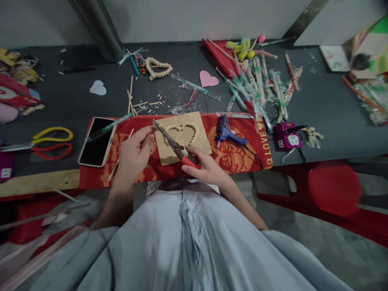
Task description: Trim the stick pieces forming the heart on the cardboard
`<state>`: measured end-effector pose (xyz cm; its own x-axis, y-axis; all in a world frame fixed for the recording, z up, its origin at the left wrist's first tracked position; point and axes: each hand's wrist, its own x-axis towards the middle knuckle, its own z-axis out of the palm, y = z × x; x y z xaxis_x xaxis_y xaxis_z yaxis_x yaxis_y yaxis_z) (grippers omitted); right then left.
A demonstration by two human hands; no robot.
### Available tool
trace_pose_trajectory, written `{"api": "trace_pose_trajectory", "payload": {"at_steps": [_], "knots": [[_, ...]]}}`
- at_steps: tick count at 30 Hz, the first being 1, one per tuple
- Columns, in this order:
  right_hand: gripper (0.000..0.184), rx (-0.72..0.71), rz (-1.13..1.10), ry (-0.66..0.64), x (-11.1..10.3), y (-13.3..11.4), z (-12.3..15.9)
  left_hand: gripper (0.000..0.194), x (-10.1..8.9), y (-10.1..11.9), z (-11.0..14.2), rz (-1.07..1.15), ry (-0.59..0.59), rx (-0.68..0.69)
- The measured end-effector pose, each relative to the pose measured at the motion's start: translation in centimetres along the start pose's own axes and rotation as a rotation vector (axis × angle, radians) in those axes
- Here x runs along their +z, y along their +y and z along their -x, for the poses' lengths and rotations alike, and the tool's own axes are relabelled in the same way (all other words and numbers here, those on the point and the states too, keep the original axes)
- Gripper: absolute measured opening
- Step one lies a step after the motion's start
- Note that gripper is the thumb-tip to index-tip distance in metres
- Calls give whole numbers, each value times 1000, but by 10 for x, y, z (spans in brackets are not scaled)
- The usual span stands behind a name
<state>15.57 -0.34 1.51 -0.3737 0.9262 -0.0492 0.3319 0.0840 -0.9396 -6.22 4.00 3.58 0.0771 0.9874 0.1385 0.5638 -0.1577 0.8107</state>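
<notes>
My right hand (204,163) is closed around the red handles of a pair of pliers (168,137), whose jaws point up and left. My left hand (133,151) is pinched near the pliers' tip; whatever its fingers hold is too small to make out. Below the pliers lies a brown cardboard square (166,157) carrying a heart outline (196,131) of short pale pieces, partly covered by the tool. A thin wooden stick (113,171) runs beside my left hand. Everything here rests on a red patterned towel (265,155).
A blue glue gun (226,132) lies right of the cardboard, its cord trailing. To the left are a phone (97,143) and scissors (51,143). Farther back are loose sticks (130,95), a finished-looking heart frame (157,68), a pink paper heart (209,79) and several wrapped sticks (257,81).
</notes>
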Motion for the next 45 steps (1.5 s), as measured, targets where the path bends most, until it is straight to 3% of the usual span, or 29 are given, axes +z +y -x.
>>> {"api": "trace_pose_trajectory", "payload": {"at_steps": [19,25,27,30,32,33,37,39,42,45], "knots": [[56,9,-51,-45,-2,6,1,37,-5,4,3,-134,-50,3],[54,59,-50,-60,2,2,1,38,-7,6,-4,-313,-92,45],[55,79,-75,-30,4,1,-2,36,-6,8,-7,-440,-30,124],[55,107,-128,46,6,0,-8,29,1,10,-4,-555,240,279],[57,130,-162,106,7,0,-14,20,10,11,1,-481,337,304],[58,135,-177,122,7,-1,-16,20,15,11,4,-393,303,267],[51,73,-204,79,10,-5,-24,44,35,13,9,171,-98,-9],[48,27,-203,57,13,-7,-26,53,41,14,7,442,-215,-122],[49,1,-188,54,17,-9,-26,51,43,16,3,678,-226,-254],[52,-9,-167,54,19,-8,-26,50,41,18,2,766,-214,-311]]}}
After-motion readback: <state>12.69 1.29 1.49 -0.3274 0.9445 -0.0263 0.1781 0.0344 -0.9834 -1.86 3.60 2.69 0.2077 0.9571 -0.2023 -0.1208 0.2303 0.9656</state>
